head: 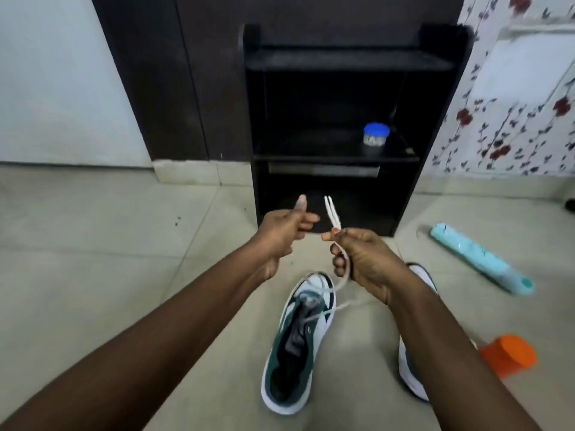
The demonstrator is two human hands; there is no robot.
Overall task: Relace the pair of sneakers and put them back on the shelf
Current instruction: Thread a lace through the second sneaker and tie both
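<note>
Starting nearest to us, the green-and-white sneaker [297, 346] lay on the floor [93, 259] between our forearms, toe pointing away, its white lace [340, 275] threaded only through the eyelets toward the toe and rising slack from there. The second sneaker [418, 365] sat just beside it, mostly hidden under our right arm, so we could not tell how it was laced.

A little farther out, our right hand [361, 259] pinched both lace tips together between thumb and fingers, the two tips standing up side by side. Our left hand [286, 231] was just beside it, holding nothing, fingers loosely curled and thumb raised.

We judged we were evening the two ends. To do it well, we would want the tips level before letting go, the slack drawn snug down to the eyelets, and the lace kept flat and untwisted, with the left hand taking one end for the next crossing.

Beyond our hands stood the dark shelf [336, 157], a blue-lidded jar [376, 135] on its middle board, where the pair belonged once laced.
</note>
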